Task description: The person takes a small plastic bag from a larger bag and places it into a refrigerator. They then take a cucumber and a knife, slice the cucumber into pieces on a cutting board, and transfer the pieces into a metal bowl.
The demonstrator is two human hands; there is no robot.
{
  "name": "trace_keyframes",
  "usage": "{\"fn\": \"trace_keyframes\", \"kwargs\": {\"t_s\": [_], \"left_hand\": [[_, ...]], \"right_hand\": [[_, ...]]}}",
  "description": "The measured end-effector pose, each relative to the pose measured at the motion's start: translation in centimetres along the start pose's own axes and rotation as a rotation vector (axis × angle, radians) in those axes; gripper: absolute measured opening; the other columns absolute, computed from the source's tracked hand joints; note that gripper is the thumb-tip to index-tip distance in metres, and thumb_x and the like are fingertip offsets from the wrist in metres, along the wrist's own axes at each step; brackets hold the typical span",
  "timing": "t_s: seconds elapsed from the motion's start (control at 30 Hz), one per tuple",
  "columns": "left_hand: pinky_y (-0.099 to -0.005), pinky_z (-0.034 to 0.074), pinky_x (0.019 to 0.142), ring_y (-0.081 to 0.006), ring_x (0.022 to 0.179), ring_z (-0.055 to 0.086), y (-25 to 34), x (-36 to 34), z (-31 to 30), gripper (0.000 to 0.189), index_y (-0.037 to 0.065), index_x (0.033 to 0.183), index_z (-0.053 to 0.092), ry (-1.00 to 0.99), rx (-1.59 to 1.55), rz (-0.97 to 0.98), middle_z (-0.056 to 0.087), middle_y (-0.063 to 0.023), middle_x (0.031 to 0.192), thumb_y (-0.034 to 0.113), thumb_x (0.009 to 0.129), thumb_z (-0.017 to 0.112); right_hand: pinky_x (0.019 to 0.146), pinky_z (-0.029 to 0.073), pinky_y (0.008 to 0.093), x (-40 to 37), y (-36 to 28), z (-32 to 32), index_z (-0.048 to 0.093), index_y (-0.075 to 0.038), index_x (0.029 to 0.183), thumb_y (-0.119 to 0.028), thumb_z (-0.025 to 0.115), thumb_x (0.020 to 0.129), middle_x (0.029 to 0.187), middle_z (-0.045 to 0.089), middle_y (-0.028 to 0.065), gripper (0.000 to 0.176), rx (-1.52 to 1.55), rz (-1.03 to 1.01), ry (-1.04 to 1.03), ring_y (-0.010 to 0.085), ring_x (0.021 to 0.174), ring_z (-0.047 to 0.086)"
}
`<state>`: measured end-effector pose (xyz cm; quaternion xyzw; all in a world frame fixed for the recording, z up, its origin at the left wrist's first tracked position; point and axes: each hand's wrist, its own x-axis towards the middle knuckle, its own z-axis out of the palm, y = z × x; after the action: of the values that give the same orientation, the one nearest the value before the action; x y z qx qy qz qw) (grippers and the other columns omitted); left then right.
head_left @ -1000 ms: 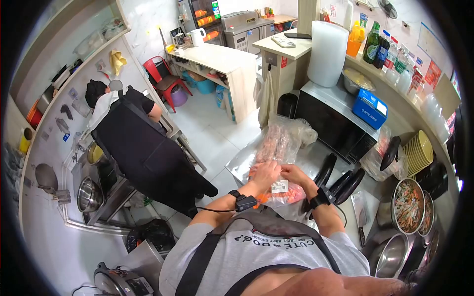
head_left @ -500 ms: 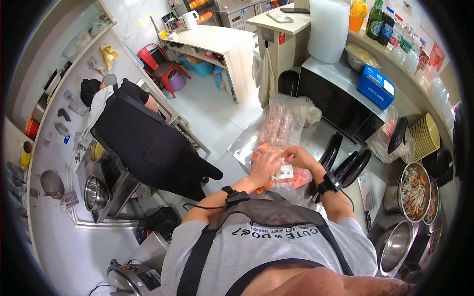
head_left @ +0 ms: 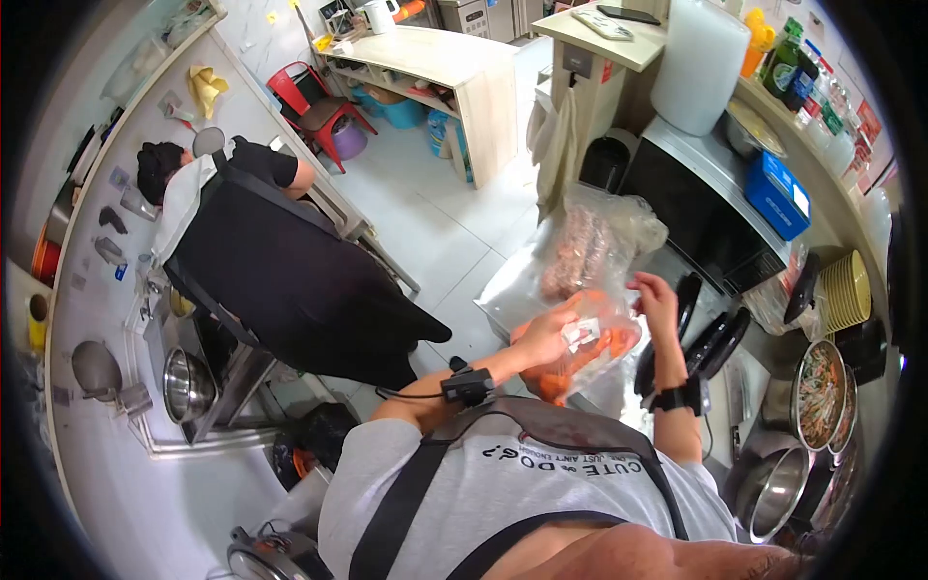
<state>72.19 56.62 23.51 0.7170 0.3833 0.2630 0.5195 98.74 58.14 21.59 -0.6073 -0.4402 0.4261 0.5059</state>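
My left hand (head_left: 547, 335) is closed on a clear plastic bag (head_left: 607, 340) of orange pieces, which look like carrots, with a white label (head_left: 582, 334) near its top. The bag is tilted above the metal counter. Just right of it, my right hand (head_left: 659, 298) is raised, apart from the bag, fingers loosely bent and thumb apart; I see nothing held in it. Behind the bag lies another clear bag (head_left: 578, 253) with pinkish, meat-like contents. Several dark eggplants (head_left: 723, 340) lie to the right of my right hand.
A microwave (head_left: 706, 208) with a blue box (head_left: 778, 196) on top stands behind. At right are a cleaver (head_left: 739, 391), a bowl of shredded food (head_left: 820, 391), a steel bowl (head_left: 778, 493) and stacked yellow bowls (head_left: 844, 293). A co-worker (head_left: 280, 261) in black bends at the left counter.
My right hand has come away from the bag's top and moved right. My left hand still grips the bag, now tilted with more of its contents showing. The view has shifted slightly.
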Motion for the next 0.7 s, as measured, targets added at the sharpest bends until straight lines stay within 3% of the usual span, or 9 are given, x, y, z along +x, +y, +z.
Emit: {"fn": "trace_keyframes", "kwargs": {"t_s": [0.03,0.17,0.23,0.33,0.47,0.53,0.6,0.67,0.7], "left_hand": [[-0.0285,0.049,0.074,-0.0119,0.083,0.062,-1.0,0.2,-1.3,0.02,-0.003,0.1,0.063,0.136,0.045,0.099,0.067,-0.0077,0.088,0.016,0.092,0.064],[-0.0258,0.048,0.076,-0.0082,0.087,0.059,4.3,0.2,-11.6,0.023,-0.004,0.102,0.063,0.25,-0.376,0.015,0.066,-0.005,0.091,0.018,0.093,0.063],[-0.0254,0.045,0.068,-0.0062,0.081,0.054,5.6,0.2,-17.0,0.023,-0.003,0.101,0.061,0.322,-0.633,-0.036,0.062,-0.0017,0.089,0.02,0.096,0.06],[-0.0238,0.044,0.068,-0.0046,0.079,0.052,4.2,0.9,-22.7,0.02,-0.001,0.1,0.06,0.393,-0.496,0.067,0.061,-0.0002,0.087,0.018,0.096,0.058],[-0.0273,0.045,0.069,-0.0123,0.076,0.055,-1.0,3.7,-27.8,0.02,-0.003,0.097,0.059,0.631,-0.249,0.092,0.06,-0.0049,0.082,0.016,0.093,0.061],[-0.0256,0.047,0.077,-0.0103,0.086,0.058,-4.0,5.4,-30.4,0.027,-0.004,0.108,0.06,0.702,-0.187,-0.083,0.064,-0.0051,0.096,0.019,0.095,0.061],[-0.0277,0.048,0.075,-0.0122,0.085,0.059,-7.4,7.0,-32.3,0.027,-0.005,0.108,0.06,0.693,-0.228,-0.084,0.065,-0.0066,0.095,0.017,0.093,0.06],[-0.0305,0.049,0.071,-0.0139,0.083,0.06,-12.7,8.6,-34.1,0.027,-0.005,0.107,0.06,0.779,-0.005,-0.164,0.065,-0.0077,0.092,0.017,0.093,0.059],[-0.0378,0.048,0.083,-0.0294,0.098,0.061,-13.7,8.8,-34.8,0.035,-0.006,0.104,0.061,0.756,-0.113,-0.247,0.062,-0.0207,0.109,0.024,0.088,0.065]], "right_hand": [[0.049,0.045,0.0204,0.2,-0.5,0.2,0.059,0.0,0.117,-0.005,0.049,0.095,0.096,0.07,0.0083,0.025,0.001,0.004,0.084,0.0066,0.057,0.055],[0.05,0.043,0.0199,0.0,-3.7,3.1,0.059,0.001,0.118,-0.006,0.048,0.096,0.096,0.07,0.0098,0.026,0.134,0.015,0.303,0.0068,0.057,0.052],[0.049,0.043,0.0202,-0.3,-4.4,5.3,0.058,0.001,0.119,-0.008,0.048,0.097,0.096,0.069,0.0106,0.027,0.166,0.036,0.354,0.0077,0.056,0.053],[0.048,0.042,0.0207,-1.6,-2.9,7.4,0.058,0.0,0.12,-0.01,0.05,0.097,0.095,0.07,0.011,0.027,0.115,0.157,0.433,0.0083,0.055,0.053],[0.047,0.043,0.0202,-5.6,-0.2,8.8,0.058,0.0,0.119,-0.015,0.051,0.098,0.093,0.07,0.0123,0.027,0.134,0.242,0.537,0.0085,0.055,0.054],[0.046,0.042,0.0202,-7.6,1.1,8.7,0.058,0.0,0.12,-0.014,0.051,0.098,0.093,0.07,0.0118,0.027,0.094,0.297,0.62,0.0082,0.055,0.054],[0.045,0.042,0.0206,-9.1,1.7,8.3,0.059,-0.001,0.119,-0.014,0.051,0.098,0.091,0.07,0.0094,0.026,0.079,0.346,0.714,0.0077,0.055,0.054],[0.045,0.042,0.0204,-10.3,2.3,7.8,0.06,-0.002,0.117,-0.014,0.05,0.097,0.09,0.069,0.0082,0.025,0.024,0.362,0.805,0.0073,0.056,0.053],[0.045,0.042,0.0203,-10.7,2.3,7.6,0.06,-0.002,0.117,-0.013,0.049,0.097,0.09,0.069,0.0078,0.025,0.008,0.358,0.837,0.0071,0.055,0.053]]}}
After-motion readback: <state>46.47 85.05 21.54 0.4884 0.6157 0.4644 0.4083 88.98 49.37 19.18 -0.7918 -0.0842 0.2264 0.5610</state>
